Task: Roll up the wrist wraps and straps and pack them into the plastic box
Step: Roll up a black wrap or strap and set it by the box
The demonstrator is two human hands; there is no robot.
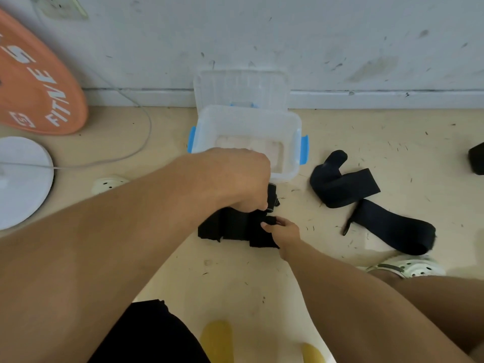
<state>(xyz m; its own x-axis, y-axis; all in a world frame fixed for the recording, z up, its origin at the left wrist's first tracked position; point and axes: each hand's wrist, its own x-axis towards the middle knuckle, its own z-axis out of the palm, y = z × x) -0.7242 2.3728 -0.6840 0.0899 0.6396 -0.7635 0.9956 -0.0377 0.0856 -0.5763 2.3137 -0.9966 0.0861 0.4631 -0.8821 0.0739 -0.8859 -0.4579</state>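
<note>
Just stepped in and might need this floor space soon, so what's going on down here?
A person crouched on the floor is working on a black wrist wrap with both bare hands: the left hand grips its upper end, and the right hand pinches a fold beside it. Just behind stands the clear plastic box, open and apparently still empty, its lid propped against the wall. Two more black wraps lie unrolled on the floor to the right, so packing has barely begun.
</note>
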